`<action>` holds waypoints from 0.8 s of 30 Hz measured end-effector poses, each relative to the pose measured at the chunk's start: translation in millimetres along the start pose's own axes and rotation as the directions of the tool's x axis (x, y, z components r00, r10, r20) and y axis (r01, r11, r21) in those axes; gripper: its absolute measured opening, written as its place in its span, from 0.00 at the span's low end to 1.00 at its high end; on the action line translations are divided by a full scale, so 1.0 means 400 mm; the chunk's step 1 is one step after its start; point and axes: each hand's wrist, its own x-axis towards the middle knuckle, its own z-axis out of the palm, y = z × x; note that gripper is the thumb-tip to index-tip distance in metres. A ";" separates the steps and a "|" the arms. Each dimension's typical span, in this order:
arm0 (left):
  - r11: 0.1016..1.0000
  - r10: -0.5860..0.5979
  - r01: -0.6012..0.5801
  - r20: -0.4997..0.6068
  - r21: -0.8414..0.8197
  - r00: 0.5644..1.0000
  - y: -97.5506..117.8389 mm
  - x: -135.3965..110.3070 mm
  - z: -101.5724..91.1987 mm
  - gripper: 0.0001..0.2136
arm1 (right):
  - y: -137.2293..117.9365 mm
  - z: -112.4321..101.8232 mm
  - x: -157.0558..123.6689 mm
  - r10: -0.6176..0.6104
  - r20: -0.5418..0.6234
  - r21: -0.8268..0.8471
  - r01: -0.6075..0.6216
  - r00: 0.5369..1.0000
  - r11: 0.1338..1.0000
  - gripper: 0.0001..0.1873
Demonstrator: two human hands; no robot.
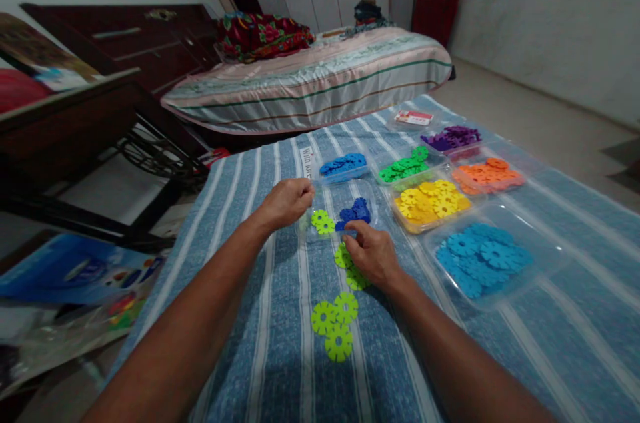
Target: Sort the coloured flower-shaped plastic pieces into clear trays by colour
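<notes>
A clear plastic tray (305, 234) lies ahead of me with lime-green notched discs (323, 222) on its left side and dark blue discs (356, 211) on its right. My left hand (289, 202) is closed at the tray's upper left corner; whatever its fingers pinch is hidden. My right hand (374, 255) is curled at the tray's near right edge, thumb and index close together, and I cannot make out anything between them. Under and beside it are more lime-green discs (343, 256), partly covered. Closer to me, a cluster of three lime-green discs (339, 342) rests on the striped cloth.
Beyond the tray are boxes of blue discs (343, 164) and green discs (405, 167). To the right are containers of yellow discs (433, 200), orange discs (490, 175), purple discs (454, 138) and light blue discs (483, 256). A bed (310, 90) stands behind the cloth-covered surface (240, 210).
</notes>
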 end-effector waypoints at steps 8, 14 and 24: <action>0.938 -0.073 0.065 -0.008 -0.341 0.997 -0.020 -0.043 0.023 0.08 | 0.002 -0.002 -0.001 -0.024 -0.005 0.017 0.024 1.000 1.000 0.15; 0.798 -0.157 0.170 0.072 -0.579 0.985 -0.006 -0.076 0.011 0.07 | 0.006 -0.001 -0.003 -0.019 0.000 0.054 0.019 1.000 0.998 0.16; 0.777 -0.266 0.235 0.034 -0.583 0.963 -0.051 -0.178 -0.030 0.07 | 0.023 0.005 -0.006 -0.042 -0.007 0.054 0.042 0.999 0.998 0.16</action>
